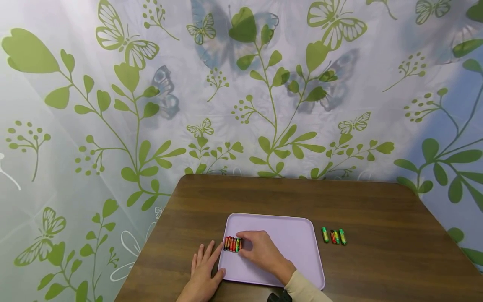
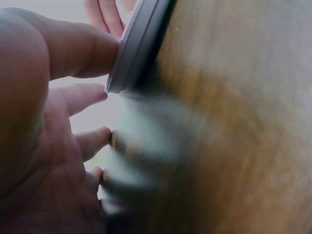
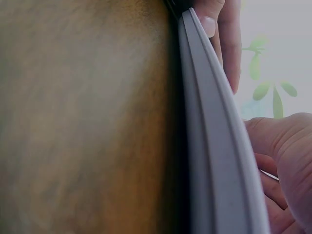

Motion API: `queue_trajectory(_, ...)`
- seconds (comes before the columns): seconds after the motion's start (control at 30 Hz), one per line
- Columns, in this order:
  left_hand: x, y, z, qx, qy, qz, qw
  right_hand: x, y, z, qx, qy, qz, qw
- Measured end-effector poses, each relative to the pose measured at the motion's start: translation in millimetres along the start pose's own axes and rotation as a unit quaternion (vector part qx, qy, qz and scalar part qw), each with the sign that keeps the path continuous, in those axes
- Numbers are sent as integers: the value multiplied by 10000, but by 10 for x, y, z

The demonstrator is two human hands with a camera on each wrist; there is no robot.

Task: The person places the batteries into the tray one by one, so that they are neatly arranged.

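Observation:
A row of small batteries [image 1: 230, 244], mostly red with some green, stands side by side at the left end of a lilac tray [image 1: 286, 235]. At the right end of that row, my right hand [image 1: 264, 251] pinches a battery [image 1: 240, 244] lengthwise between thumb and index finger; the hand covers part of it. My left hand [image 1: 205, 270] lies flat on the table with spread fingers, index finger and thumb against the tray's left rim. The left wrist view shows its thumb [image 2: 83, 51] touching the tray's edge [image 2: 139, 46]. In the right wrist view the tray's side wall [image 3: 219, 136] hides the batteries.
On the brown wooden table [image 1: 377, 209], right of the tray, lie several more batteries [image 1: 342, 237], green and red, close together. A dark object [image 1: 279, 296] shows under the right sleeve at the bottom edge. A curtain [image 1: 211, 105] with green leaves and butterflies hangs behind the table.

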State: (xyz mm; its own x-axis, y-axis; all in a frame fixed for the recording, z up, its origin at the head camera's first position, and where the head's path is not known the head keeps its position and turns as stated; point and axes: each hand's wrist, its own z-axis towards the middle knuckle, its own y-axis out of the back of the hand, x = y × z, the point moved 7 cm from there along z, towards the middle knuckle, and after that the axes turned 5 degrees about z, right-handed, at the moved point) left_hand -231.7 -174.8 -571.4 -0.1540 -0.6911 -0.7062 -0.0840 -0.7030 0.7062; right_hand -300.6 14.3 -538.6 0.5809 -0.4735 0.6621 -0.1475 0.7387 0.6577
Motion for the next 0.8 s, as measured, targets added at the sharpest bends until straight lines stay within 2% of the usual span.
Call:
queue_trajectory(0.13,-88,56,-4,213,112,-10,9997,-45,43,-2,-67,-43,4,10000)
queue_trajectory(0.3,-103,65,-11,279,139,-9,9995,-150,195,-24,-169,-231,193,9994)
queue_trajectory(0.4,-104,68,-16,210,117,-48,9997,-213,320,-49,-143,-453,414,9980)
queue_trajectory(0.47,-101,68,-12,176,101,-61,9998,-253,406,-72,-87,-567,536,9969)
queue_trajectory(0.63,-84,57,-4,334,186,-41,9993,-366,623,-159,177,-711,950,9928)
queue_trajectory(0.8,-96,57,-5,418,223,-8,9989,-484,841,-262,370,-593,1309,9889)
